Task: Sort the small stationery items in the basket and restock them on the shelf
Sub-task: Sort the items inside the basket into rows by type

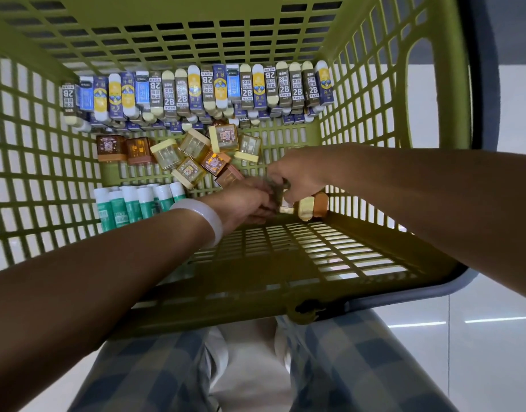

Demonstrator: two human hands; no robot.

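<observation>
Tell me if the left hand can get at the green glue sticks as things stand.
Probably yes. The glue sticks lie uncovered just beside the left hand, with nothing between them, though that hand looks busy among the sharpeners.

Both hands (250, 203) (297, 176) reach into green basket (374, 84).

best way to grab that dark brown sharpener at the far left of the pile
Take the dark brown sharpener across its two side faces, coming straight down from above. It sits at the end of the row, with bare basket floor on its left, while another brown one crowds its right side, so that finger needs to slip in.
</observation>
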